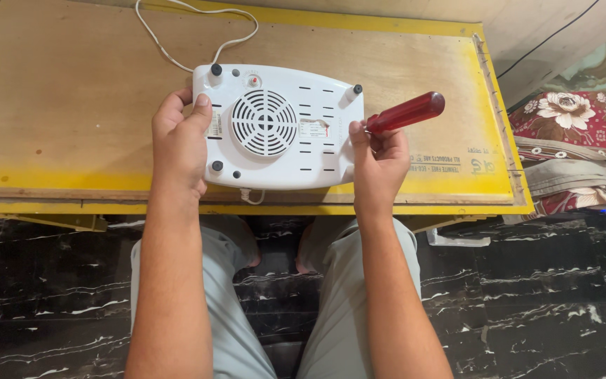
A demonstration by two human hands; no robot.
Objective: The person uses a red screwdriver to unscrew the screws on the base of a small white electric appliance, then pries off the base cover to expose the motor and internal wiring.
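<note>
Worn plywood bench point(71, 105), left hand point(180, 140) gripping glossy white plastic appliance point(282, 126), right hand point(379, 165) clutching translucent red screwdriver point(407, 112)

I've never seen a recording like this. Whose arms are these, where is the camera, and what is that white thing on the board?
There is no machine here: these are a person's two bare arms, filmed by a single camera worn on the head and looking down, which is why you also see the person's lap and the dark marble floor. On the yellow-edged plywood board lies a white plastic appliance, turned underside up: you can see its round vent grille, black rubber feet and a white cord trailing away. The left hand grips the appliance's left edge. The right hand holds a screwdriver with a translucent red handle, at the appliance's right edge; its tip is hidden by the fingers. A floral red cloth lies to the right.
</note>
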